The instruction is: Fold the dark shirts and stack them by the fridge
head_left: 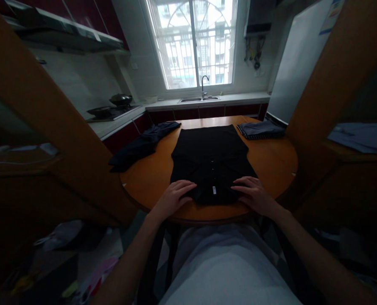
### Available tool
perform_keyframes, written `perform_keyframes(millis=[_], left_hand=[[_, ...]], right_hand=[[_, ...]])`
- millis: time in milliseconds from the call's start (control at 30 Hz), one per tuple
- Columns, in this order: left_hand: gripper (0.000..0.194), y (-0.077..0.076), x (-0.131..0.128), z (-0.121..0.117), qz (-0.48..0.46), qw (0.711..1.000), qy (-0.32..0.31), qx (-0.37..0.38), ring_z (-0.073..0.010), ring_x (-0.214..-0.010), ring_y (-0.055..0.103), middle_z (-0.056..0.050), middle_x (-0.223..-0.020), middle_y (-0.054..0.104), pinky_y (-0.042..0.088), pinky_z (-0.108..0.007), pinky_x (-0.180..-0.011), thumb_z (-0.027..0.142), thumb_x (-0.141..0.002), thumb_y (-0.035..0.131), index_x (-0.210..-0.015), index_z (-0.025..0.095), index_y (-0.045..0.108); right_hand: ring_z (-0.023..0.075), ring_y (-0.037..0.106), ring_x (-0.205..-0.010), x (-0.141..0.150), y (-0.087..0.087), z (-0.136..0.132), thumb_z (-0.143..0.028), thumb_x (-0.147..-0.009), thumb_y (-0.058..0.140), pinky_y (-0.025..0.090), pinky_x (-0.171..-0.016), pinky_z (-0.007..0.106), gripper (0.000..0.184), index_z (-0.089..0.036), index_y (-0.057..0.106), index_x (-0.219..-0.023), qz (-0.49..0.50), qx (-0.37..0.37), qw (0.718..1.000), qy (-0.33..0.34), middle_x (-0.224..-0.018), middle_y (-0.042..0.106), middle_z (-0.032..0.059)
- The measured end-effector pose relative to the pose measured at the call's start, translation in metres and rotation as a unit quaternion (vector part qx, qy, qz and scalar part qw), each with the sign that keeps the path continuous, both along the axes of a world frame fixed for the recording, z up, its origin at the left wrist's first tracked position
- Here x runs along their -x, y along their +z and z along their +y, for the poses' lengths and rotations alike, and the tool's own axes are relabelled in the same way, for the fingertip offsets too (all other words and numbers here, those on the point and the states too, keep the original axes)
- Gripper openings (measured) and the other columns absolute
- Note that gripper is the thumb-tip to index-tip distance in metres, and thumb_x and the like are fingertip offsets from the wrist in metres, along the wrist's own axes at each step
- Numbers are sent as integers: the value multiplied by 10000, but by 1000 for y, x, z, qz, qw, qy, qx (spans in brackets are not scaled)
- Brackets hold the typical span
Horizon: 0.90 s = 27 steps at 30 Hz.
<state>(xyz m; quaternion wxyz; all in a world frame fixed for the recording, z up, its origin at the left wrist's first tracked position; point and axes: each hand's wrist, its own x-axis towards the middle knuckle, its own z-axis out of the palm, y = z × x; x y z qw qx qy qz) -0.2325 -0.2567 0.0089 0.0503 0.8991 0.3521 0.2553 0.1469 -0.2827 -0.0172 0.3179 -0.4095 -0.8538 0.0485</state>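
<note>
A black buttoned shirt [209, 148] lies spread flat on the round wooden table [271, 165], its collar end toward me. Near that edge a small white label [214, 190] shows, with a few small buttons in line beyond it. On the shirt's left shoulder area rests my left hand [177, 195], fingers stretched out and palm down. My right hand [253, 194] lies the same way on the opposite shoulder, fingers extended over the cloth. Neither hand has the fabric pinched, as far as I can see.
Dark crumpled clothing [143, 142] hangs over the table's left edge. A folded stack of clothes [261, 128] sits at the far right. Beyond are a counter with a sink [198, 100], a stove with a wok [121, 100], and a fridge [298, 63]. Wooden posts flank the table.
</note>
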Motion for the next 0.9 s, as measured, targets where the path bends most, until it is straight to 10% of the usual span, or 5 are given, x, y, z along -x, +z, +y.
perform_keyframes(millis=[367, 600, 900], left_hand=[[162, -1, -40, 34, -203, 961, 152, 113, -201, -912, 696, -39, -973, 740, 544, -315, -828, 263, -958, 566, -1020, 187, 694], [292, 8, -43, 48, -59, 954, 281, 89, -243, -822, 709, -87, -930, 749, 519, -330, -731, 313, -968, 608, -1226, 198, 682], [326, 6, 11, 21, 13, 980, 197, -14, -265, -1066, 633, -80, -1123, 697, 462, -423, -941, 361, -944, 645, -1239, 223, 642]], right_hand=[[268, 694, -1021, 34, 11, 43, -288, -963, 510, 512, -895, 387, 291, -168, 697, -1151, 174, 104, 966, -159, -1105, 747, 125], [303, 712, -968, 44, 21, 76, -423, -967, 568, 499, -825, 388, 309, -206, 731, -1116, 26, 116, 950, -290, -1042, 765, 130], [302, 627, -1007, 13, 5, 52, -474, -989, 515, 434, -851, 430, 360, -184, 715, -1064, -18, -46, 955, -293, -1053, 718, 135]])
